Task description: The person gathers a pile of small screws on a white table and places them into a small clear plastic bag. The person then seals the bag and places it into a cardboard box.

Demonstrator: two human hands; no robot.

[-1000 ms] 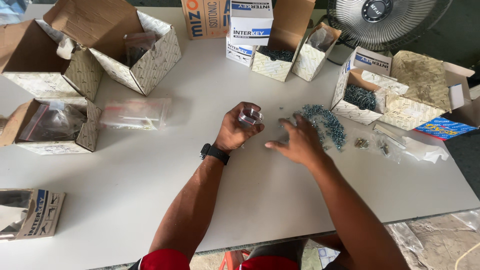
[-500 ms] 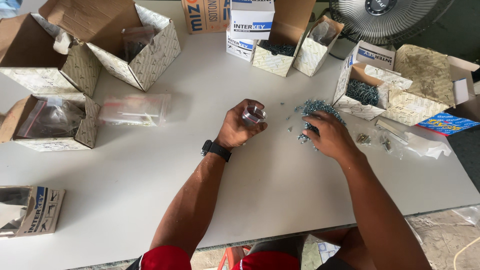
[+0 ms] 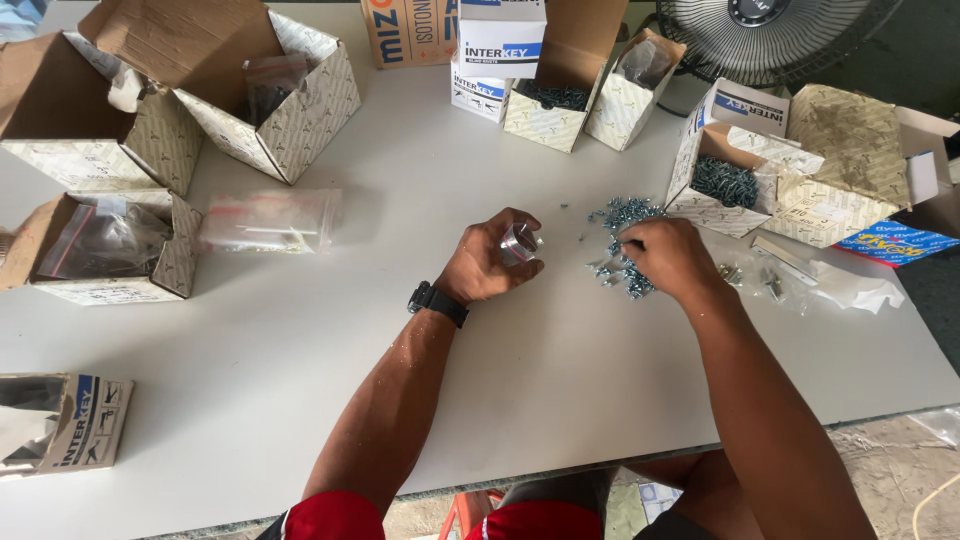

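**Screws picked from pile; left hand holds clear container**

The left hand [image 3: 492, 265], with a black watch [image 3: 437, 303] at the wrist, is set just left of the pile [image 3: 615, 214]. Its fingers are curled shut around a small clear container [image 3: 520, 243], glossy and round-looking; bag or cup cannot be told.

The right hand [image 3: 668, 256] rests on the pile's near right edge, fingertips bent down into the screws. Whether one is pinched cannot be told.

Step judged: gathering screws. A lift would call for a firm pinch, since the pieces are small, metallic and loosely tangled.

On the matt white table [image 3: 300, 330], an open patterned cardboard box [image 3: 745, 205] of more screws stands just right of the pile. A flat clear bag [image 3: 270, 220] lies well to the left. A fan [image 3: 770, 30] stands beyond the pile.
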